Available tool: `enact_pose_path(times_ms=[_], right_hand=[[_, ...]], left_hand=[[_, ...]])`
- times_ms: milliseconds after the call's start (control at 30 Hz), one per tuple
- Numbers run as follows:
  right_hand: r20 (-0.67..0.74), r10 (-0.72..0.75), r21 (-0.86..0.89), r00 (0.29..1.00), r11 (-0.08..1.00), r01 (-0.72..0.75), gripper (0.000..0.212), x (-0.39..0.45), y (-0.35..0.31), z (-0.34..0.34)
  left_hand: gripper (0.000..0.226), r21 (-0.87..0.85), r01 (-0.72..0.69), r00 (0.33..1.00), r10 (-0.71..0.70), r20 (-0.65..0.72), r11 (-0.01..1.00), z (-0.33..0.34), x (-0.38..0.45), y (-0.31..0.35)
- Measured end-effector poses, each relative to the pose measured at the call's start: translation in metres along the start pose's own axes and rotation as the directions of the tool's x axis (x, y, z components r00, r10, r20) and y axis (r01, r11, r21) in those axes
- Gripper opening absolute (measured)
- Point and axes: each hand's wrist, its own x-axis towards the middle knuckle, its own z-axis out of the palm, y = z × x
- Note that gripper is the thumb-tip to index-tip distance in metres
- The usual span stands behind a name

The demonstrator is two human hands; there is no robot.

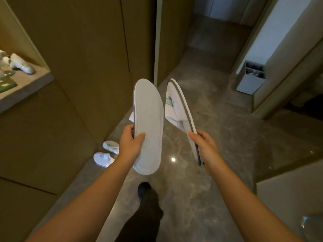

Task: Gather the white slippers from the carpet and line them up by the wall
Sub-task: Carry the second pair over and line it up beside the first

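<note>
White slippers in the hands: two, held up side by side in the middle, close but not touching.
Left hand: its thumb lies on the flat inside, its other fingers wrap round the edge, so it is clamped on the left slipper near the heel.
Left slipper: it stands almost upright, toe at 12 o'clock, with the bumpy white inside facing the camera.
Right hand: its thumb and fingers pinch the edge of the right slipper near the heel.
Right slipper: it stands on its side, toe at 12 o'clock, with a grey rim along the sole and a small green mark on the top.
Other slippers: one pair lies on the floor at 8 o'clock from the left hand, right beside the wooden wall, with the toes pointing at the wall.
Floor: shiny grey-brown stone with a bright spot of light at 6 o'clock from the held slippers.
Leg: dark trousers and a dark shoe at 6 o'clock, low in the picture.
Shelf: at 9 o'clock, pale, with a white thing and a green thing on it, too blurry to name.
Bin: a grey box with a dark liner at 2 o'clock, next to the white wall.
</note>
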Motion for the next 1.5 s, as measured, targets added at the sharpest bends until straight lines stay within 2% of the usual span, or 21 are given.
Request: enact_pose_path(times_ms=[267,533,700,800,900,1067,1133,1300,1400,1500], right_hand=[[0.057,0.028,-0.018,0.998,0.999,-0.027,0.022,0.243,-0.071,0.054],[0.196,0.143,-0.105,0.97,0.987,-0.124,0.025,0.398,-0.107,0.125],[0.352,0.223,-0.239,0.909,0.961,-0.143,0.021,0.49,-0.101,0.17],[0.451,0.266,-0.294,0.852,0.946,-0.14,0.002,0.55,-0.089,0.19],[0.541,0.335,-0.393,0.771,0.912,-0.12,0.007,0.614,-0.073,0.21],[0.538,0.441,-0.446,0.718,0.872,-0.2,0.004,0.697,-0.012,0.23],[0.528,0.463,-0.453,0.712,0.863,-0.225,0.005,0.72,0.028,0.234],[0.502,0.399,-0.424,0.767,0.887,-0.183,0.006,0.772,0.145,0.24],[0.503,0.406,-0.44,0.763,0.88,-0.179,0.005,0.804,0.226,0.242],[0.479,0.388,-0.45,0.788,0.879,-0.159,0.007,0.836,0.307,0.248]], left_hand=[[0.033,0.035,0.052,0.993,-0.048,-0.105,0.998,0.031,0.227,0.026],[0.033,0.088,0.157,0.969,-0.137,-0.204,0.984,0.03,0.375,0.045],[0.033,0.041,0.274,0.906,-0.244,-0.347,0.961,0.039,0.444,0.017],[0.034,-0.032,0.344,0.85,-0.326,-0.414,0.938,0.056,0.489,-0.007],[0.033,-0.112,0.423,0.771,-0.422,-0.477,0.899,0.081,0.526,-0.035],[0.028,-0.192,0.556,0.658,-0.57,-0.492,0.808,0.121,0.575,-0.106],[0.028,-0.205,0.585,0.632,-0.599,-0.492,0.785,0.139,0.588,-0.144],[0.033,-0.129,0.582,0.667,-0.562,-0.489,0.803,0.177,0.623,-0.259],[0.032,-0.123,0.574,0.66,-0.546,-0.516,0.81,0.196,0.644,-0.333],[0.032,-0.143,0.557,0.655,-0.539,-0.529,0.818,0.219,0.663,-0.407]])
